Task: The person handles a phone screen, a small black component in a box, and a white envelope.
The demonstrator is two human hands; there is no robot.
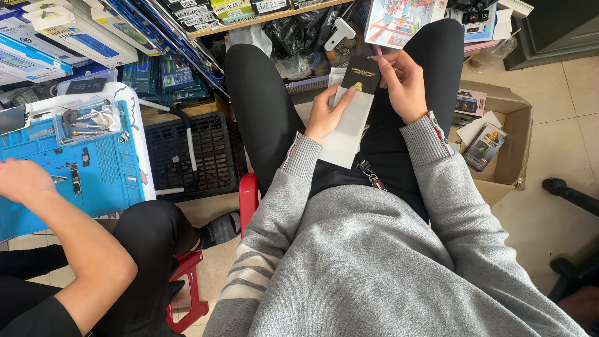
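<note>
Together, both hands' fingers (347,95) pinch a flat packet (353,109).

A tiled floor (571,93) carries an open cardboard box (513,134) at three o'clock. A black crate (209,153) stands at ten o'clock, and a red stool (248,196) sits near centre.

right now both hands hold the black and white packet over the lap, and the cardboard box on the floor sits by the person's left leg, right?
Not quite. The head view shows the cardboard box by the right leg. The left hand and right hand do hold the black and white packet over the lap.
</note>
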